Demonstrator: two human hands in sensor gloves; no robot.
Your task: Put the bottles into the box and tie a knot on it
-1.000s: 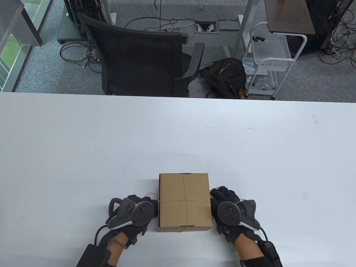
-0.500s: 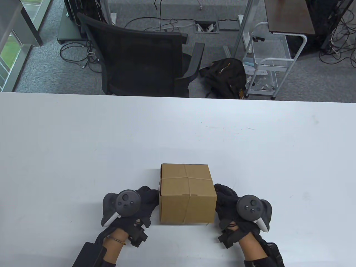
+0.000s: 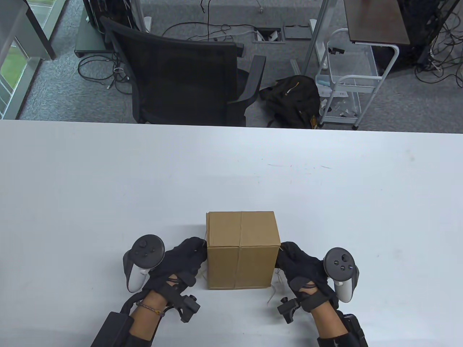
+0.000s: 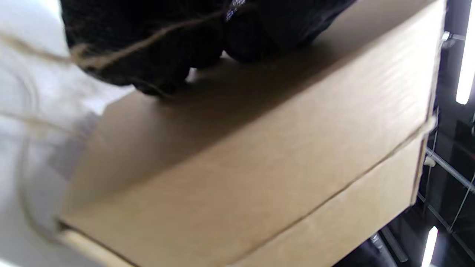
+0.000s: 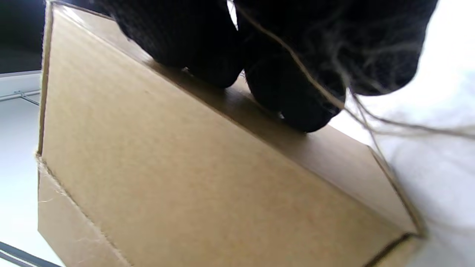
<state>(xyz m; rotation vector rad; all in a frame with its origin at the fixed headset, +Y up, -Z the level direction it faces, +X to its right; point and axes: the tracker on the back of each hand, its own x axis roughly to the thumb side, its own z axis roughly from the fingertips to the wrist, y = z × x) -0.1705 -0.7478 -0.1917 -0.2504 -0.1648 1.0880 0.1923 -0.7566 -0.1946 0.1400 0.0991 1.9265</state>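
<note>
Table view: one box (image 3: 240, 249), two hands.

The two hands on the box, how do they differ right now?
The left hand presses the left side of the box; the right hand presses its right side. The left hand's tracker juts outward to the left, the right hand's tracker to the right. Both wear black gloves and have twine trailing across the fingers.
</note>
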